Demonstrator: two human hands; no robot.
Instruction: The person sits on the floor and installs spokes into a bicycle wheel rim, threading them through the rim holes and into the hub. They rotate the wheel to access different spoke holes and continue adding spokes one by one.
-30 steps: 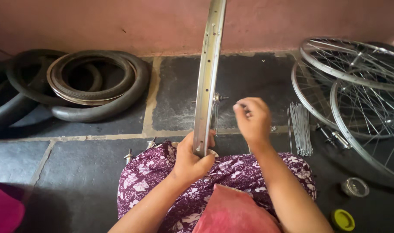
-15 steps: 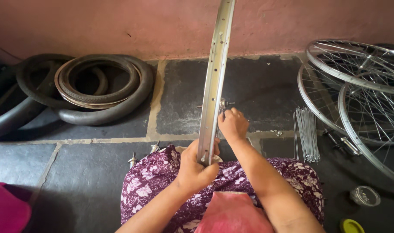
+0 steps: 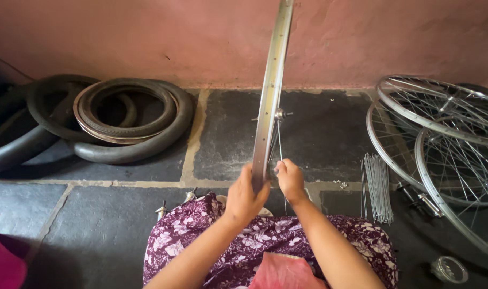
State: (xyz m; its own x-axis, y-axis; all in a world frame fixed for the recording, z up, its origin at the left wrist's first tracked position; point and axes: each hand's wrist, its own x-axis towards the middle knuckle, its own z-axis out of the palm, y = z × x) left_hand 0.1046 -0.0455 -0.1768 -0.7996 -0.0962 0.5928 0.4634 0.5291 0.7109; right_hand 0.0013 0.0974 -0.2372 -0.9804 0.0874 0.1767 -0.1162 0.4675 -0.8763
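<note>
Rim (image 3: 272,91), a bare silver wheel hoop, stands upright on edge (seen edge-on), rising away from the left hand (image 3: 245,195), whose grip is closed around its lower part. Built wheels (image 3: 442,134) lie well to the right, tyres (image 3: 121,120) well to the left. Just beside it, the right hand (image 3: 290,179) pinches a thin spoke (image 3: 279,144). Loose spokes (image 3: 377,187) lie right.
</note>
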